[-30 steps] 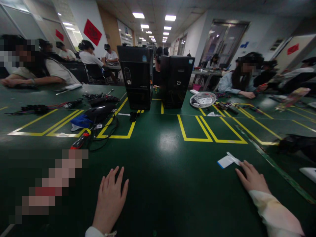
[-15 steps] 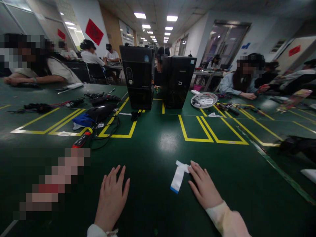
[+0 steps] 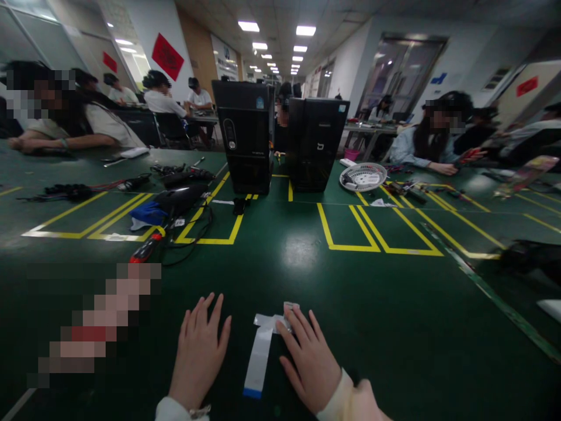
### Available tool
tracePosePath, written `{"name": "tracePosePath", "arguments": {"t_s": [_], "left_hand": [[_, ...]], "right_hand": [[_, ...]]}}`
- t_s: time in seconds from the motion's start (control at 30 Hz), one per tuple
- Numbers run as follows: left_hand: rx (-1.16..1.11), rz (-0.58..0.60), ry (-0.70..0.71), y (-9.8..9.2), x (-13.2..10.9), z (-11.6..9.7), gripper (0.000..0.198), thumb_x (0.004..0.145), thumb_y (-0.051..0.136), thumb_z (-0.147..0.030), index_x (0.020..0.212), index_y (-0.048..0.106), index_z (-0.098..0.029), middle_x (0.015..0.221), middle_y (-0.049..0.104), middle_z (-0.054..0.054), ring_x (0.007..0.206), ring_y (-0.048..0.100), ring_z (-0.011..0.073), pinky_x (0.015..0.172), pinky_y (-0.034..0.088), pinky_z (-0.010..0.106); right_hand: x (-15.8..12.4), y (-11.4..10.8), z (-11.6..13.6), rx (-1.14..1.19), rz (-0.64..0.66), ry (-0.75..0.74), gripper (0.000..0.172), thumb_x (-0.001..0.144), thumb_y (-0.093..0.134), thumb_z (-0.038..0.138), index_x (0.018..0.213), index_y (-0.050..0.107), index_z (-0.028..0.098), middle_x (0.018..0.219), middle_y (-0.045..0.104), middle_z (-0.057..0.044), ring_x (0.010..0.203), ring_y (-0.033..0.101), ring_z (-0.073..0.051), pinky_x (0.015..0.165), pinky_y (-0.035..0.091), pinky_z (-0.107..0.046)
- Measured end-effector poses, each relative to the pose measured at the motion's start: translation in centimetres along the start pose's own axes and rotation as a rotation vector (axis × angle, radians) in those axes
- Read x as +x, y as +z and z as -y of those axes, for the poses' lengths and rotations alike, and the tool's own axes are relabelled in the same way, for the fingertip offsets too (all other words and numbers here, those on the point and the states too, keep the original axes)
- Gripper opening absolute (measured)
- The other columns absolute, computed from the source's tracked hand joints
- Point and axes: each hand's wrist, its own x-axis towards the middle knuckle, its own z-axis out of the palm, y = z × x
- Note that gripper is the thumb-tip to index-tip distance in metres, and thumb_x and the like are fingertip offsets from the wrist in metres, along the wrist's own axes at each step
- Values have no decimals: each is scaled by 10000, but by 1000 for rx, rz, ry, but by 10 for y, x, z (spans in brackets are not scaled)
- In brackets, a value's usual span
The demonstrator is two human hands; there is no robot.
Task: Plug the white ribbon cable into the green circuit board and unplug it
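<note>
On the dark green tabletop lies a white flat ribbon cable [image 3: 258, 356], folded near its far end and blue at its near tip. My right hand [image 3: 309, 356] is open and palm down, its fingertips resting on the folded far end. Part of the cable is covered by those fingers. To the left of the cable, my left hand [image 3: 200, 348] lies open on the table, fingers stretched out, touching only the surface.
Two black computer towers [image 3: 243, 137] stand at the back. A white basket [image 3: 363, 177] sits to their right. Black cables and a blue item [image 3: 149, 214] lie at left, near a red-and-black handle [image 3: 146, 248]. Yellow tape marks the table. Several people sit around.
My right hand has slid left and toward me, and the ribbon cable has moved along with it, closer to my left hand. The left hand has stayed in place.
</note>
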Motion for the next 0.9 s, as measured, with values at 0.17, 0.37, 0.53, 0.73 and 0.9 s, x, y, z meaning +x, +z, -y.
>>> {"name": "tracePosePath", "arguments": {"t_s": [0.17, 0.37, 0.53, 0.73, 0.9], "left_hand": [[0, -7, 5, 1, -1, 0, 569, 924, 275, -424, 1347, 468, -96, 1383, 456, 176, 1313, 373, 324, 1065, 300, 521], [7, -2, -3, 2, -1, 1, 561, 927, 277, -419, 1358, 454, -107, 1386, 452, 175, 1319, 368, 316, 1066, 303, 517], [0, 39, -22, 1, -1, 0, 577, 922, 269, -433, 1361, 455, -108, 1391, 452, 179, 1321, 371, 324, 1067, 301, 524], [-2, 52, -21, 0, 0, 1, 589, 918, 265, -442, 1362, 455, -103, 1395, 449, 183, 1325, 367, 327, 1071, 297, 522], [-6, 31, -11, 2, -1, 2, 596, 919, 263, -438, 1360, 454, -85, 1395, 442, 195, 1321, 368, 333, 1069, 295, 525]], "right_hand": [[-1, -2, 0, 55, 19, -19, 578, 933, 375, 319, 1481, 197, 274, 1544, -4, -28, 1415, 34, -261, 1127, 134, -559], [0, -5, -1, 67, 42, -60, 572, 934, 375, 311, 1477, 196, 301, 1543, 19, 0, 1416, 40, -239, 1124, 136, -561], [-3, -11, -11, 23, -29, -76, 620, 850, 451, 195, 1451, 299, 228, 1540, 96, -56, 1411, 68, -262, 1106, 222, -549], [-29, -39, -121, -90, -238, -49, 464, 896, 321, 133, 1312, 510, 214, 1425, 410, -85, 1374, 259, -197, 1082, 312, -490], [-75, -68, -262, -275, -338, 375, 478, 818, 314, 93, 1199, 597, 150, 1374, 467, -118, 1333, 337, -240, 1090, 252, -507]]}}
